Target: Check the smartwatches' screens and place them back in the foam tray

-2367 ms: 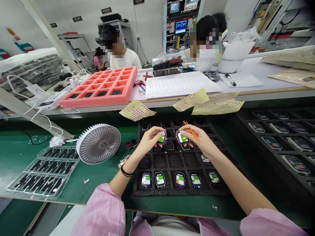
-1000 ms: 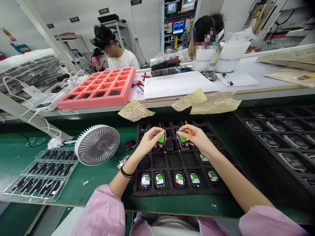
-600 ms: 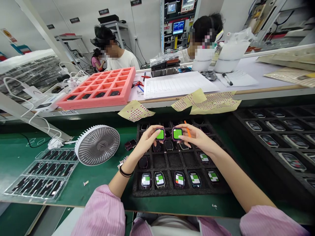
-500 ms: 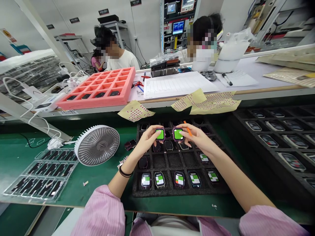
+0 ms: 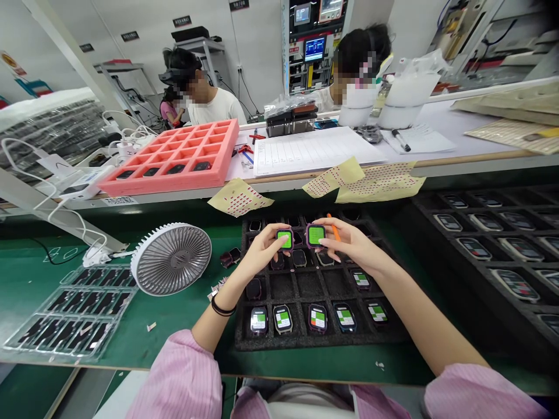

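My left hand (image 5: 261, 253) pinches a purple-framed smartwatch (image 5: 285, 239) with a green-lit screen between thumb and fingers. My right hand (image 5: 351, 245) holds a second purple-framed smartwatch (image 5: 315, 235) by its edges, a short gap from the first. An orange stick (image 5: 334, 231) rests in my right hand, its lower part hidden by my fingers. Both hands are over a black foam tray (image 5: 318, 341) whose pockets hold several smartwatches, some with green-and-white screens.
A round grey fan (image 5: 171, 259) and a clear plastic tray (image 5: 72, 311) of black parts stand left on the green mat. Another black tray (image 5: 484, 256) of watches lies right. A pink foam tray (image 5: 163, 157), sticker sheets and paperwork occupy the bench ahead, with two co-workers beyond.
Both watches have turned from tilted towards each other to facing up at me. They now sit slightly higher and further apart, and the orange stick stands more upright.
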### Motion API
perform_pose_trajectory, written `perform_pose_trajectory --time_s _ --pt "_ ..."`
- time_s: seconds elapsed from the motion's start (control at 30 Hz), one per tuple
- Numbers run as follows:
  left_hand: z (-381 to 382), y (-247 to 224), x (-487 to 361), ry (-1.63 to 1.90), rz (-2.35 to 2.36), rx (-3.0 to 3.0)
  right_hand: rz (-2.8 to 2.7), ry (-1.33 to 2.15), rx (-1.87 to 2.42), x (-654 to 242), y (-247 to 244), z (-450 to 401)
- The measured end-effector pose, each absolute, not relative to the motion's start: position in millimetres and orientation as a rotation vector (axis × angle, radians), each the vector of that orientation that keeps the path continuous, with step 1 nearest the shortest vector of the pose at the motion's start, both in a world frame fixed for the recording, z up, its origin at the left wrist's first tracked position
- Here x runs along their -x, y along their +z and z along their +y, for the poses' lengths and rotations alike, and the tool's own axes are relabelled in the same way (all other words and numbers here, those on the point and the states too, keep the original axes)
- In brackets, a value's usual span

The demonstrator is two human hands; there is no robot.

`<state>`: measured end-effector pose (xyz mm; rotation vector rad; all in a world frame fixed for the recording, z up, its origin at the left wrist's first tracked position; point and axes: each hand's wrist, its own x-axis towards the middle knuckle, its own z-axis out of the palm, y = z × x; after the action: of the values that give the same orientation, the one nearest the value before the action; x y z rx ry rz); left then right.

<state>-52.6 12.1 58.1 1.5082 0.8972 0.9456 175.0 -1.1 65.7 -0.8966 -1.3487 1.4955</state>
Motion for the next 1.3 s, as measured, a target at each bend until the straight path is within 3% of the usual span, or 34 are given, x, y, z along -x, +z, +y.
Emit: perform_pose_trajectory --time_s 0.23,0.57,0.93,1.3 --pt "1.3 64.3 53.8 0.961 0.832 -1.689 -1.407 1.416 0.957 -171.3 67.3 -3.2" --pt "-7.4 56.5 41.2 0.989 0.993 -2.626 -1.577 1.246 1.079 -145.8 62.1 -30.1" --pt "-17.0 72.2 44.0 1.295 0.789 -2.498 -1.475 1.623 0.850 -153.9 75.3 -21.0" --pt "-16.1 71.2 41.8 1.288 0.759 -2.553 -1.479 1.543 0.856 -158.8 73.0 -24.1"
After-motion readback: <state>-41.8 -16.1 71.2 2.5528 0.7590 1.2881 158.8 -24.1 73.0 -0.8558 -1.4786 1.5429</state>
